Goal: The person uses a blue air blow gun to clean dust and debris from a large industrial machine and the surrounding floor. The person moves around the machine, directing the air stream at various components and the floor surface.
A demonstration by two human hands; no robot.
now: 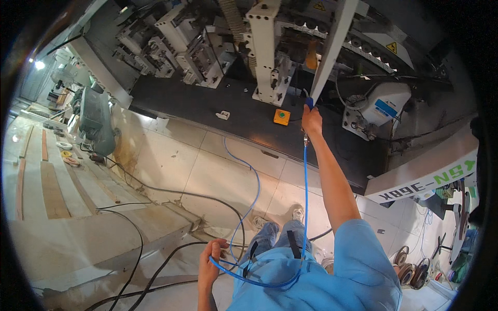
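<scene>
- Two hands on one blue hose (305,176): the right hand (311,120) is stretched out far ahead and closed around the nozzle end, while the left hand (211,259) sits low by the hip, fingers curled round a slack loop of the same hose.
- From the right hand the hose runs nearly straight back along the forearm to the waist, then curves in front of the blue shirt (332,274) into the left hand. A second length snakes off across the floor tiles (176,160) toward the machine.
- That right hand is the nearer one to the machine's dark bed (207,103), tip just beside the white slanted panel (332,46) and close to the orange box with a green button (281,116).
- Room-wise: tight ahead, with the white post (264,52) and a motor housing (381,106) flanking the hand.
- Open tile lies on the left, though black cables (155,197) cross it near the feet, by the edge of the wooden platform (52,192).
</scene>
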